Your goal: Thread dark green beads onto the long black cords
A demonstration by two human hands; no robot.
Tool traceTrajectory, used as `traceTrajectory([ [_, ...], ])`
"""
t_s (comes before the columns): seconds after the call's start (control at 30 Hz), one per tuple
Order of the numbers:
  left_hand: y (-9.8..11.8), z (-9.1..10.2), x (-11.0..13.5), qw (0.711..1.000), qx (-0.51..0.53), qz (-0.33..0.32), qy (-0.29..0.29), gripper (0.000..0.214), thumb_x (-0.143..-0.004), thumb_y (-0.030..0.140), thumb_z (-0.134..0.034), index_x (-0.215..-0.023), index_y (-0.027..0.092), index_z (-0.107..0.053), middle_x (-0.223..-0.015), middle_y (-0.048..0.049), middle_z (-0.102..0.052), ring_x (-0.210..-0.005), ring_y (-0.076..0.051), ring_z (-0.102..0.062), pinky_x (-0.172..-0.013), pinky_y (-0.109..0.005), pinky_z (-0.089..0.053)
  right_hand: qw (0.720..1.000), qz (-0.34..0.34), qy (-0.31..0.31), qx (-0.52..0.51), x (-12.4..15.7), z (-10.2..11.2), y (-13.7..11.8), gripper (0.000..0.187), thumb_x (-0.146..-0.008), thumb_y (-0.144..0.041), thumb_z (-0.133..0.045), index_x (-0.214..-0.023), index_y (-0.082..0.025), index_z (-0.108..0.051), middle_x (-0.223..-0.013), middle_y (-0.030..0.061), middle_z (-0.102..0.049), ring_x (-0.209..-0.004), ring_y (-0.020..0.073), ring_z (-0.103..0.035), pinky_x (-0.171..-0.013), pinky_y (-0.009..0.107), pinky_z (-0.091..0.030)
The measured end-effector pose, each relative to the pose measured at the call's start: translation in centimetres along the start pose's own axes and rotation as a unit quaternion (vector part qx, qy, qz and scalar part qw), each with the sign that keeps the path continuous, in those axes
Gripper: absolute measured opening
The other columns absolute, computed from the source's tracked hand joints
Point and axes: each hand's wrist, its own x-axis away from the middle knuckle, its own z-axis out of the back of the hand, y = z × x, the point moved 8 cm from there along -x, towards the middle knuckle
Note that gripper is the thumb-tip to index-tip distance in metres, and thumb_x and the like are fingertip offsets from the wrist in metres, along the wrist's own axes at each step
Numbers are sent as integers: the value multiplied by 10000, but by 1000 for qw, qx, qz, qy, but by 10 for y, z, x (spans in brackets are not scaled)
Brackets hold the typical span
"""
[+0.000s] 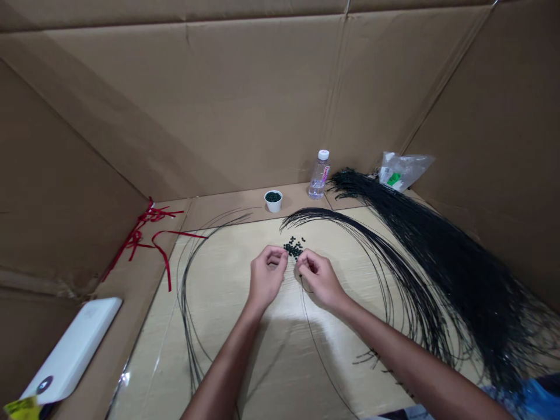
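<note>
A small pile of dark green beads lies on the pale board between my hands. My left hand is closed in a pinch at the pile's left edge; whatever is between its fingertips is too small to make out. At the right edge, my right hand pinches a thin dark strand, which hangs below the fingers and curves toward the board's front. A loose bundle of long dark strands bends along the left side. Another bundle of strands arcs from behind the pile to the right, partly behind my right forearm.
A white cup of dark beads and a clear bottle stand at the back. A thick heap of dark strands and a plastic bag lie right. Red ribbon and a white device are left. Cardboard walls surround the board.
</note>
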Motion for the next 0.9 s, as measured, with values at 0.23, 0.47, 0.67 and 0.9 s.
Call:
traceTrajectory([
  [0.23, -6, 2, -3, 984, 149, 73, -67, 402, -757, 488, -934, -963, 167, -808, -887, -83, -797, -696, -155, -673, -561, -237, -528, 998, -4, -56, 0, 2, -7, -3, 123, -847, -287, -632, -748, -224, -596, -592, -49, -490, -565, 138, -406, -557, 276, -304],
  [0.47, -8, -1, -2, 982, 145, 70, -93, 363, -800, 465, -918, -1011, 182, -835, -892, -81, -808, -728, -156, -688, -605, -238, -521, 997, -8, -67, -30, 3, -9, -2, 136, -864, -296, -637, -758, -220, -596, -602, -56, -491, -555, 130, -396, -559, 280, -285],
  [0.67, -12, -2, -2, 984, 137, 67, -95, 351, -804, 464, -915, -1004, 184, -847, -839, -69, -793, -734, -165, -686, -606, -243, -511, 998, -8, -63, -24, 2, -7, -5, 141, -861, -314, -639, -757, -225, -604, -605, -45, -500, -558, 139, -412, -551, 280, -299],
  [0.9, -5, 0, -1, 985, 128, 65, -92, 367, -784, 486, -919, -993, 189, -859, -857, -79, -800, -731, -171, -681, -598, -248, -509, 997, -10, -65, -26, 2, -7, -6, 154, -865, -329, -640, -756, -229, -597, -603, -43, -501, -567, 140, -400, -556, 280, -307],
])
